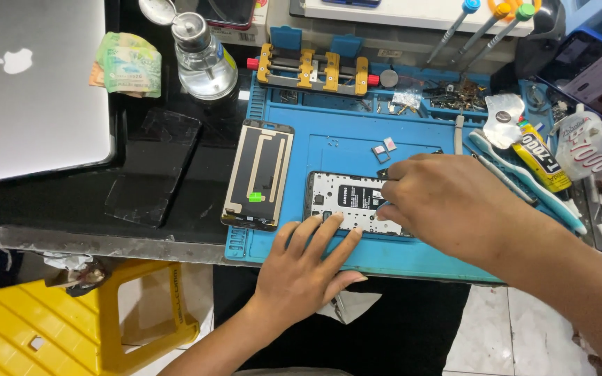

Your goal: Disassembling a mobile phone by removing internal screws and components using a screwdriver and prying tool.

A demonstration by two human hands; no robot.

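Your left hand (pixel 306 268) lies flat, fingers spread and released, pressing the near edge of the opened black smartphone with its white inner frame (pixel 354 200), which sits near the front edge of the blue silicone repair mat (pixel 336 143). Your right hand (pixel 447 209) is pinched over the phone's right end; the fingers seem closed on a thin tool, though I cannot tell what. Judged step: working an internal part loose. Next move calls for steady, light pressure. The detached glossy screen panel with gold backing (pixel 258 174) lies flat just left of the phone, and two small card trays (pixel 384 147) rest behind it.
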